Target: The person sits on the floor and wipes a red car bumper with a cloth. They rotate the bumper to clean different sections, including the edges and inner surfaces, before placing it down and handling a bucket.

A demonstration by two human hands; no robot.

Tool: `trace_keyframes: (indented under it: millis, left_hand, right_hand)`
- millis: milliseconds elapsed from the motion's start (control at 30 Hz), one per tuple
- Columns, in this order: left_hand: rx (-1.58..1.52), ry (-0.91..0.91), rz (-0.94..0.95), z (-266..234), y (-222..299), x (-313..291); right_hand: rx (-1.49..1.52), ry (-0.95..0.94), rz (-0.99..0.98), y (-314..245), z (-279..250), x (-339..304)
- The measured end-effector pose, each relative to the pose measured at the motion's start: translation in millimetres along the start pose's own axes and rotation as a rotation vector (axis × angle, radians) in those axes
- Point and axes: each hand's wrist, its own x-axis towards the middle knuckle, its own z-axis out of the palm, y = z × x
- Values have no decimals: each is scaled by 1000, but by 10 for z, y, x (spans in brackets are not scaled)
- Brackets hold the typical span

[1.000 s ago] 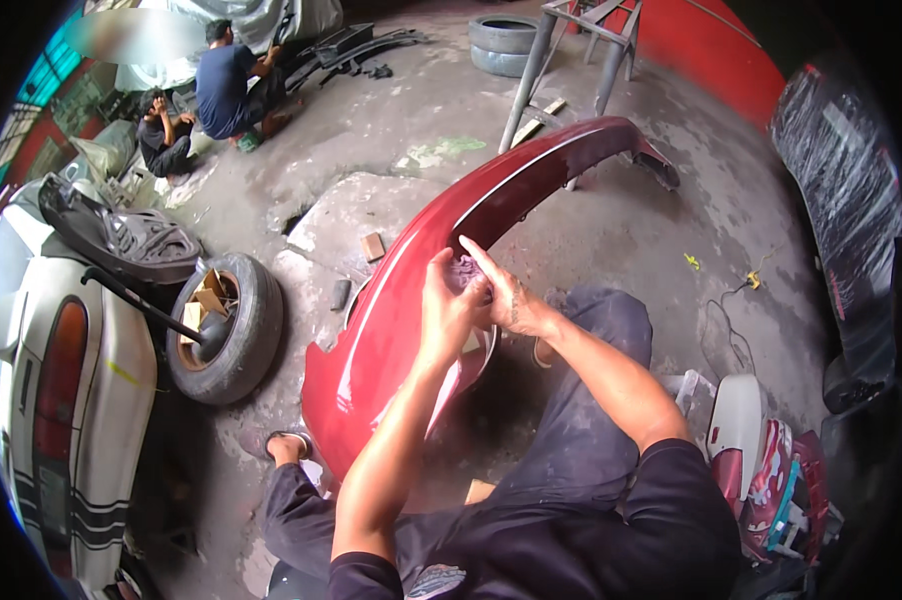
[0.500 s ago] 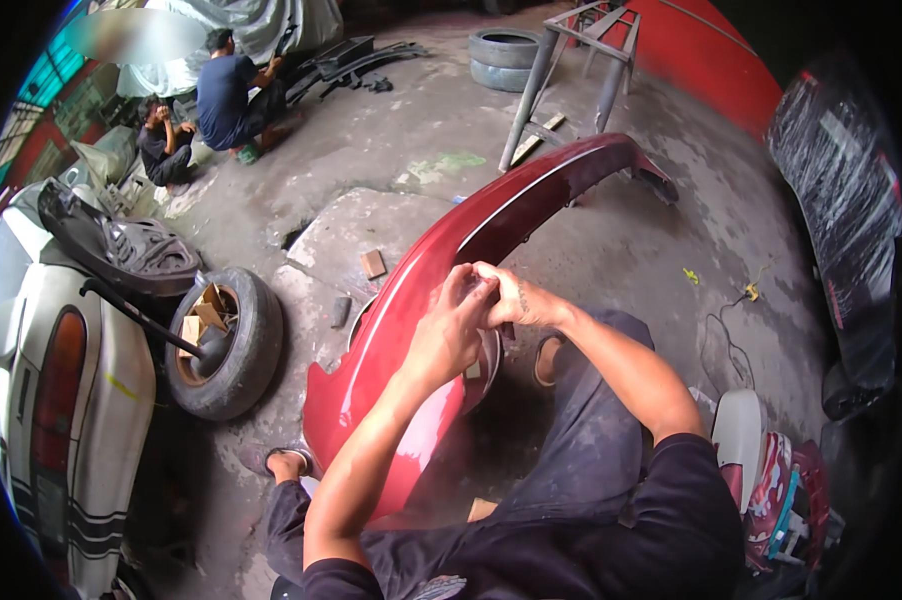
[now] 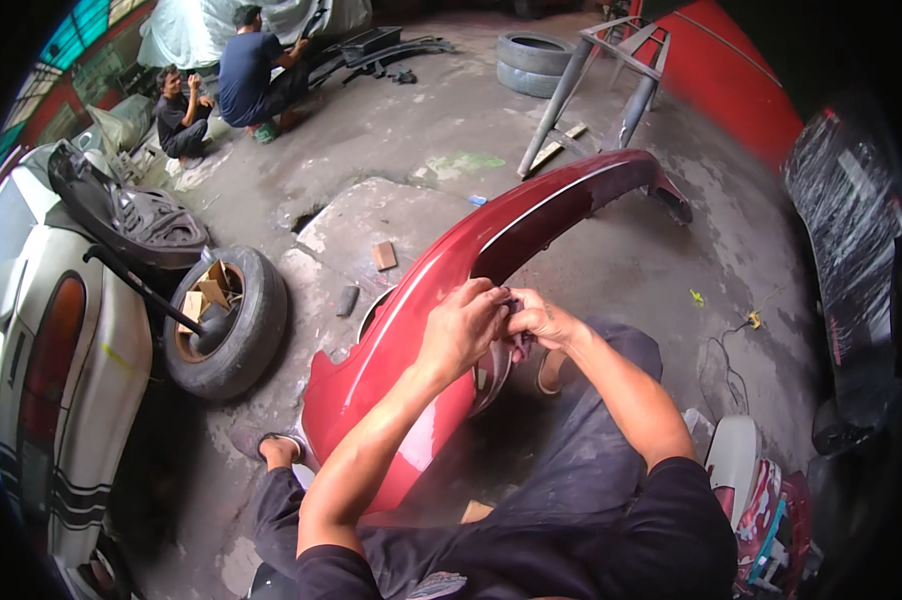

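A long, curved red car bumper (image 3: 411,290) stretches from near my legs to the far right, with a paler patch near its closest end. My left hand (image 3: 461,325) is over the bumper's inner edge, fingers bent and closed. Against it, my right hand (image 3: 543,322) is closed too. Between the fingers shows a small dark crumpled piece (image 3: 517,308); its kind is hard to make out. Both hands meet at this piece, and the fingers partly hide it.
At left are a tire (image 3: 229,325) holding wood blocks and a white car body part (image 3: 91,360) with a tail light. A metal stand (image 3: 556,105) and stacked tires (image 3: 536,65) are farther off. Two people (image 3: 251,75) crouch at the back left. Plastic-wrapped panel (image 3: 851,240) at right.
My joined hands have moved slightly right and down along the bumper's inner edge, and the dark piece between them shows more. The whole view has shifted a little.
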Motion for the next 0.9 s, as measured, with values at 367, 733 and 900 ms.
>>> trace_keyframes:
  millis: [367, 733, 900]
  left_hand:
    - [627, -413, 564, -243, -203, 110]
    - [840, -533, 255, 99, -313, 439]
    - [782, -640, 50, 112, -158, 443]
  right_hand:
    - [212, -154, 78, -40, 138, 34]
    - [-413, 163, -323, 238, 50, 374]
    - [-762, 284, -388, 420, -55, 454]
